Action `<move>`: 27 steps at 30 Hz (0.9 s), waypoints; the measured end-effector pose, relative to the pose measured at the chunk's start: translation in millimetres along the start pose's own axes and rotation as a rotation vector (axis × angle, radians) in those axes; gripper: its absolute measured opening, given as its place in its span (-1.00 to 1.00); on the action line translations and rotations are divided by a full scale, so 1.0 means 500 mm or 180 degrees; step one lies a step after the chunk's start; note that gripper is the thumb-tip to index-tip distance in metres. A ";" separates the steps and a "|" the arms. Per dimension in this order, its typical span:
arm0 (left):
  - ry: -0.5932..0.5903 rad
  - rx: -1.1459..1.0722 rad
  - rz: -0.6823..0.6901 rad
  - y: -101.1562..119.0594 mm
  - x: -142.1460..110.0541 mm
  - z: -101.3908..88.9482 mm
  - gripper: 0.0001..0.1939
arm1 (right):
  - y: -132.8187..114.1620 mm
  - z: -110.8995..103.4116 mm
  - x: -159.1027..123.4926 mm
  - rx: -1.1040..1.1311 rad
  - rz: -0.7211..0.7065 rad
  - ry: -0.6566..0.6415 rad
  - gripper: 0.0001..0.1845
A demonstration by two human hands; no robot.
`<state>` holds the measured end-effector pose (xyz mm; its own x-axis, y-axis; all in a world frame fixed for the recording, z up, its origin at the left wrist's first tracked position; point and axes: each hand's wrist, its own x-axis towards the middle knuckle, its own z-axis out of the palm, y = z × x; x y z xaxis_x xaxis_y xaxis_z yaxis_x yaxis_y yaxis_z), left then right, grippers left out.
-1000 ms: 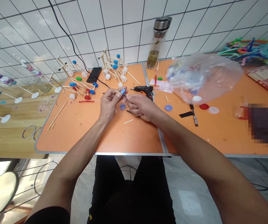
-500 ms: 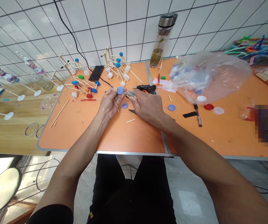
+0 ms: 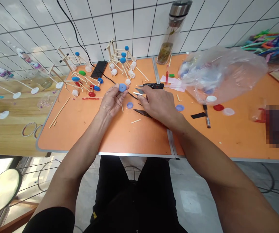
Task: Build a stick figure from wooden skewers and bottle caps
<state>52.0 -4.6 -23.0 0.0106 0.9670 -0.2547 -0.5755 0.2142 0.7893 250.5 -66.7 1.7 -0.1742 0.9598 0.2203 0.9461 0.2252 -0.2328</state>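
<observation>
My left hand [image 3: 111, 102] pinches a round blue bottle cap [image 3: 122, 87] between thumb and fingertips, raised just above the orange table [image 3: 86, 129]. My right hand [image 3: 159, 105] sits to its right, closed on a small dark pair of snips [image 3: 139, 93] whose grey tips point left toward the cap. A dark pointed end [image 3: 140, 112] sticks out under that hand. A black glue gun [image 3: 154, 85] lies just beyond my right fingers. A second blue cap [image 3: 129, 105] lies on the table between my hands.
Stick-and-cap models [image 3: 121, 64] stand at the back, more at the left [image 3: 81, 81], beside a phone [image 3: 98, 69]. A plastic bag of caps [image 3: 223, 72], a glass bottle [image 3: 174, 32], a marker [image 3: 206, 117] and loose caps [image 3: 218, 107] lie to the right.
The cap has turned so its flat face shows. My right hand drew away from it to the right, toward the glue gun, and the view shifted slightly.
</observation>
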 end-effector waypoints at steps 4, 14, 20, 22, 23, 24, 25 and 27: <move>0.0054 -0.0048 0.0074 0.012 0.018 -0.016 -0.84 | 0.018 0.002 0.013 -0.0143 0.0095 -0.0353 -0.57; -0.0043 0.0049 0.0234 0.025 0.035 -0.041 -0.82 | 0.000 -0.005 0.001 -0.0510 0.0044 -0.0875 -0.54; -0.0031 -0.0082 0.0166 0.028 0.023 -0.032 -0.62 | 0.002 0.004 -0.006 -0.0339 -0.0522 -0.0490 -0.63; -0.0057 -0.0115 0.0157 0.030 0.022 -0.032 -0.58 | 0.007 0.009 -0.007 -0.0131 -0.0960 -0.0654 -0.65; -0.0077 -0.0143 0.0143 0.031 0.023 -0.033 -0.58 | 0.009 0.011 -0.008 -0.0051 -0.1172 -0.0751 -0.67; -0.0099 -0.0178 0.0128 0.031 0.024 -0.034 -0.59 | 0.012 0.012 -0.010 -0.0004 -0.1348 -0.0834 -0.69; -0.0119 -0.0215 0.0117 0.031 0.025 -0.036 -0.61 | 0.014 0.013 -0.012 0.0007 -0.1467 -0.0909 -0.71; -0.0137 -0.0280 0.0119 0.030 0.028 -0.039 -0.66 | 0.016 0.014 -0.016 -0.0051 -0.1546 -0.1039 -0.76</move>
<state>27.8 9.3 -25.6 0.0220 0.9795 -0.2003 -0.6457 0.1668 0.7451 257.7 -71.6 -8.6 -0.6617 0.7498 -0.0056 0.7403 0.6521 -0.1633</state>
